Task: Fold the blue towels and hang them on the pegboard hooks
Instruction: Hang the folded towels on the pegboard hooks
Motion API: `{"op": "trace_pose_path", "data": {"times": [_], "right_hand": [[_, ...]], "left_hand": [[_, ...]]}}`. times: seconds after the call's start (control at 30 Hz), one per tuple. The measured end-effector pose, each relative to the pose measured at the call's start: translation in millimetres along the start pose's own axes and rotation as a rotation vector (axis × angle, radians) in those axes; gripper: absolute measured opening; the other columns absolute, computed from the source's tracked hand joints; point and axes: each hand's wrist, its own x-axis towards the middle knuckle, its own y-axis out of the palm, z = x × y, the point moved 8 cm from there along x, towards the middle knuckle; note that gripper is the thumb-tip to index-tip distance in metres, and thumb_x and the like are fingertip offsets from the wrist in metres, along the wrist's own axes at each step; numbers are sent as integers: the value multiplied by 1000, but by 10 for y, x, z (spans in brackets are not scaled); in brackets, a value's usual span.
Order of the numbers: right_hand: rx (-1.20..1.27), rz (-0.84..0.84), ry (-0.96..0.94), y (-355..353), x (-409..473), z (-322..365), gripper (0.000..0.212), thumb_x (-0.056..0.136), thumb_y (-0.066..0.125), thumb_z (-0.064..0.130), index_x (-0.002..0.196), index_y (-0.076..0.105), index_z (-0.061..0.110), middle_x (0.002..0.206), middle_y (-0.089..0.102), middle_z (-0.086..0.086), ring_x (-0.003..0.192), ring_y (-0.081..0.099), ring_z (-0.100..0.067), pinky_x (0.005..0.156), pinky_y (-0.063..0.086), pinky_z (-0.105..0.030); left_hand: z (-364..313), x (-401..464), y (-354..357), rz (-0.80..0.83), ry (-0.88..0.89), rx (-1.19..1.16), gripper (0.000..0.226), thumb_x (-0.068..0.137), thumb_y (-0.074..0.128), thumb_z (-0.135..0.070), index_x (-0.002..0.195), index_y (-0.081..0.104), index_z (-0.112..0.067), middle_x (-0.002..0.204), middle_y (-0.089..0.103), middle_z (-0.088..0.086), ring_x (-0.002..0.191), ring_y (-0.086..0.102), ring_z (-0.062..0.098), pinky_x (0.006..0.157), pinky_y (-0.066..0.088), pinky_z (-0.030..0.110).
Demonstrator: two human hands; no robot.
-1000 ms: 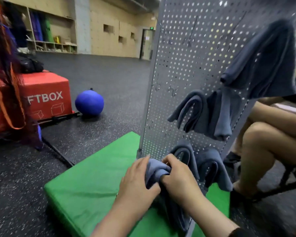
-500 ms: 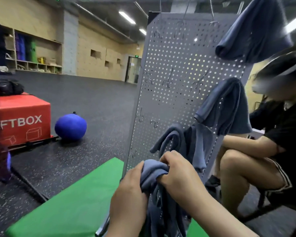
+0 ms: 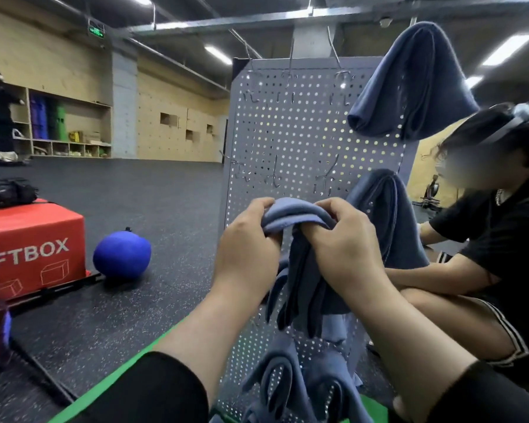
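Both hands have risen up the pegboard with the folded blue towel. Its folded top bridges the left hand and right hand, each clamped on one end, and the rest hangs below between the wrists, just beneath empty hooks.

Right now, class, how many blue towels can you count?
At least 5: folded towel in both hands, top-right towel, middle-right towel, two bottom towels. The hands and held towel may hide more.
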Motion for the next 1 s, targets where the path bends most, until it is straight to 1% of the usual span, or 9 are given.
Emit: {"op": "trace_pose_path", "data": {"times": [0.13,0.33,0.43,0.53,0.6,0.73,0.83,0.9,1.0], "right_hand": [[81,-138,-23,-211,283,28,1,87,67,22,87,68,23,75,69,11,73,63,-10,68,49,-32],[201,-324,-75,-563,676,102,7,90,67,18,94,71,23,75,70,12,71,61,-2,68,48,-24],[210,-398,-69,-633,873,103,13,92,64,15,95,72,26,76,69,13,73,61,-4,73,52,-28],[178,-430,-46,-631,1009,73,21,93,58,11,95,71,27,77,67,11,77,60,-12,78,53,-36],[164,-427,-25,-614,1076,25,26,93,53,7,99,72,24,83,69,6,83,62,-18,82,52,-39],[102,-398,8,-579,1159,-52,32,92,48,3,107,72,16,96,73,-6,93,63,-27,87,51,-40],[47,-280,42,-437,1258,-118,38,86,44,1,106,72,16,96,72,-3,91,62,-21,83,48,-29],[13,-163,64,-301,1292,-169,39,80,40,5,102,70,17,97,71,-2,92,63,-21,84,50,-30],[-110,-35,110,-130,1224,-273,39,83,39,3,115,61,7,115,66,-11,110,59,-31,91,45,-33]], "left_hand": [[-290,272,97,-24,99,-33,41,91,65,-9,127,62,-29,114,70,-7,100,64,14,81,46,24],[-803,792,232,-49,226,-44,32,94,62,-11,123,62,-25,107,71,-4,94,63,17,77,47,29],[-967,1041,368,-52,293,-22,31,95,59,-6,121,64,-22,106,68,-6,92,60,14,70,40,9],[-975,1223,528,-26,292,-28,32,95,57,-6,120,68,-23,105,70,-7,92,61,12,71,41,8],[-950,1295,632,-11,277,-32,34,93,57,-6,120,69,-24,106,72,-4,96,63,16,77,46,21],[-881,1390,796,39,259,-16,37,93,54,-5,120,69,-24,108,71,-2,98,62,18,80,45,27],[-757,1447,871,79,214,63,33,90,53,-3,112,68,-22,102,71,0,93,60,23,74,41,30],[-612,1432,957,139,152,102,27,89,52,-3,104,66,-20,95,69,1,88,58,26,70,37,29],[-388,1285,1078,238,102,160,17,91,53,-8,99,63,-19,96,69,5,85,57,27,66,35,32]]}}
